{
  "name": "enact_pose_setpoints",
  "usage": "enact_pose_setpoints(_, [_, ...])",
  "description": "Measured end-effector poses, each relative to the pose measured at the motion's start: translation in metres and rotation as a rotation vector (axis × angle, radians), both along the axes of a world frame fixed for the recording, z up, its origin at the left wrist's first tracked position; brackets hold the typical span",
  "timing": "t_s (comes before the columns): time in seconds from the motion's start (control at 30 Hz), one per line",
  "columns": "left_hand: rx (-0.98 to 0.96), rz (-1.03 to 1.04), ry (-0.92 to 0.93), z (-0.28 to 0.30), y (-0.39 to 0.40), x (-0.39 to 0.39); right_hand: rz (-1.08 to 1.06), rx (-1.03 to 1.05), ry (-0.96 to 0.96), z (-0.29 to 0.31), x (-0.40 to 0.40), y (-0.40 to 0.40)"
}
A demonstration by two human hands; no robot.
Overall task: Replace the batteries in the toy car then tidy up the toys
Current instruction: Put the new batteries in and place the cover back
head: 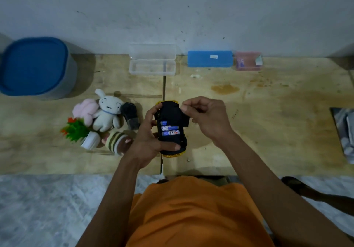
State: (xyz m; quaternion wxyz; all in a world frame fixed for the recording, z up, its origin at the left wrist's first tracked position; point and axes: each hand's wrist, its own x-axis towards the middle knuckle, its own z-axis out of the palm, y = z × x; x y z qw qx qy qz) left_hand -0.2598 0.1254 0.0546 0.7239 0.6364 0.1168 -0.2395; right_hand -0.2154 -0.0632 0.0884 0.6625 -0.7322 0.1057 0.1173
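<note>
A blue-lidded tub (36, 65) sits at the desk's (268, 112) far left corner. Along the far edge stand an open clear case (152, 62), a blue case (210, 59) and a pink box (248, 61).

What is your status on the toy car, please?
Left hand holds toy car upside down. Right hand pinches cover. Batteries seated.

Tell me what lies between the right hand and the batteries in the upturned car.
Nothing visible does. The toy car is held belly-up in the left hand; its battery bay is open, with the batteries exposed. The right hand hovers beside it, apparently pinching the black cover aside.
</note>
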Motion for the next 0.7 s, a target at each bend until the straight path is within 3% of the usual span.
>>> enact_pose_setpoints(0.6, [-0.009,-0.011,-0.055,0.026,0.012,-0.013,0.081,-0.054,-0.090,-0.007,-0.022,0.026])
enact_pose_setpoints(0.7, [-0.012,-0.019,-0.061,0.027,0.010,-0.011,0.112,-0.176,-0.195,-0.010,-0.023,0.026])
